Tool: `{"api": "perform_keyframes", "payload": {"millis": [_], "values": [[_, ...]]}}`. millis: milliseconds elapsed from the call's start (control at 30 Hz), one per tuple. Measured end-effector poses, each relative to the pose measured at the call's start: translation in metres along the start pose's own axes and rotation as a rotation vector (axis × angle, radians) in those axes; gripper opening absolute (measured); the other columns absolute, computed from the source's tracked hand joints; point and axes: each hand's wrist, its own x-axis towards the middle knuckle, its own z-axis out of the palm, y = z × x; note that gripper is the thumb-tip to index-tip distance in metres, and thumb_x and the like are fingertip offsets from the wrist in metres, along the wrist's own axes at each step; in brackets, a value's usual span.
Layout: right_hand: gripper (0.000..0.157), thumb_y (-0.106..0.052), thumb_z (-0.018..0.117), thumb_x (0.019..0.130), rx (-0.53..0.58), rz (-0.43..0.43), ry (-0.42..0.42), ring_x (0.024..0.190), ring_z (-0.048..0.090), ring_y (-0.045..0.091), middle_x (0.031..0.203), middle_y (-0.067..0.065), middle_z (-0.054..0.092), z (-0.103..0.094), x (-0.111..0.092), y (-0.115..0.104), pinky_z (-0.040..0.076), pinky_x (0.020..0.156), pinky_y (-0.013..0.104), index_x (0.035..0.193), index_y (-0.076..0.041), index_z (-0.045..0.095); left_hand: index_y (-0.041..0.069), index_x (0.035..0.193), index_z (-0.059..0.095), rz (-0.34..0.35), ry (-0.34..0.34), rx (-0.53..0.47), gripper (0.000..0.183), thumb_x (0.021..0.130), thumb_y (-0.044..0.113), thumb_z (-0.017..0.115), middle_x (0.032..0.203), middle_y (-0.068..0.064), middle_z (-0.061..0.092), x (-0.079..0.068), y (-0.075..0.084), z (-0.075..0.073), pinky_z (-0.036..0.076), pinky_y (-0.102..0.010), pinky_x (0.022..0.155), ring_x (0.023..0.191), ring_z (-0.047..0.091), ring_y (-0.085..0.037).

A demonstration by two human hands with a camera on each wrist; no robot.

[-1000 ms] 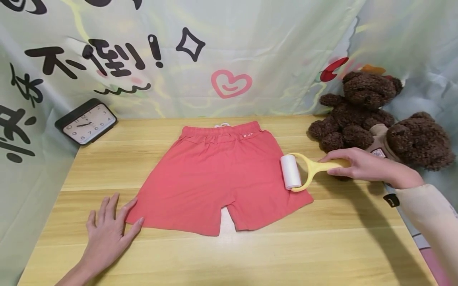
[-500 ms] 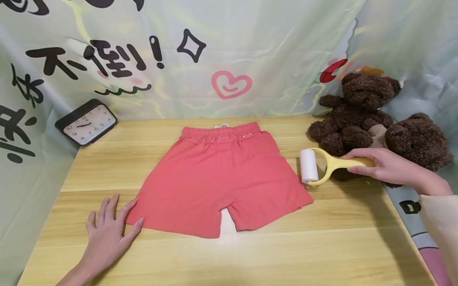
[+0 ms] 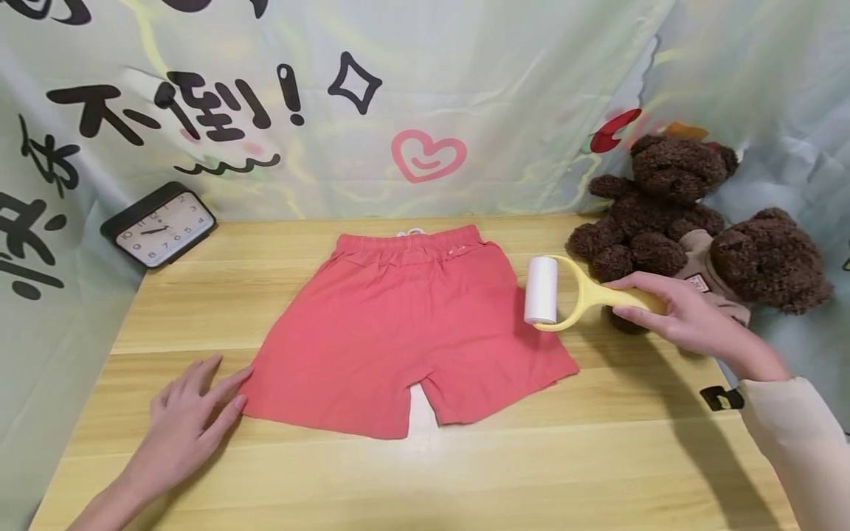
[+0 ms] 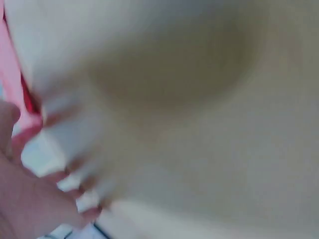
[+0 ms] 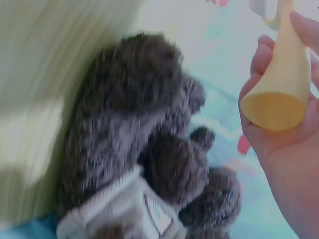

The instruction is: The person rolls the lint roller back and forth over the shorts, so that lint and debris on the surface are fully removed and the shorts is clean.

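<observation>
Red shorts [image 3: 372, 332] lie spread flat on the wooden table, waistband toward the back wall. My right hand [image 3: 684, 313] grips the yellow handle of a lint roller [image 3: 541, 290]; its white roll hovers over the right edge of the shorts. In the right wrist view the fingers wrap round the handle [image 5: 279, 89]. My left hand [image 3: 179, 420] lies by the lower left corner of the shorts, fingers spread, thumb and index fingertips right at the hem. In the left wrist view that hand [image 4: 35, 199] is blurred, with a strip of red cloth beside it.
A black-framed clock [image 3: 162, 225] stands at the back left of the table [image 3: 531, 472]. Two brown teddy bears, one sitting [image 3: 654, 206] and one leaning over [image 3: 770, 258], are at the right edge near my right hand. A printed curtain [image 3: 505, 96] hangs behind.
The lint roller moved right off the shorts, then came back left and a little farther up over their right edge. My left hand has slid slightly left, toward the hem's corner.
</observation>
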Motion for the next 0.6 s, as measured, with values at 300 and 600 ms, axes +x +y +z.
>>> {"api": "perform_keyframes", "payload": {"millis": [300,600], "values": [[0.047,0.006,0.084,0.092,-0.02,-0.129,0.05,0.089,0.062,0.007,0.114,-0.006,0.074,0.03,0.012,-0.02,0.044,0.08,0.018,0.131,-0.02,0.077,0.026,0.146,0.073,0.12,-0.055,0.038,0.04,0.105,0.026,0.075,0.156,-0.027,0.047,0.014,-0.016,-0.022,0.028,-0.079,0.095,0.139,0.041,-0.056],[0.042,-0.002,0.084,0.095,0.073,-0.147,0.059,0.088,0.062,0.011,0.119,-0.006,0.076,0.068,0.024,-0.055,0.047,0.076,0.025,0.132,-0.02,0.077,0.023,0.134,0.08,0.153,-0.017,0.052,0.043,0.092,0.026,0.09,0.148,-0.027,0.055,0.022,-0.018,-0.025,0.033,-0.079,0.094,0.134,0.048,-0.054]]}}
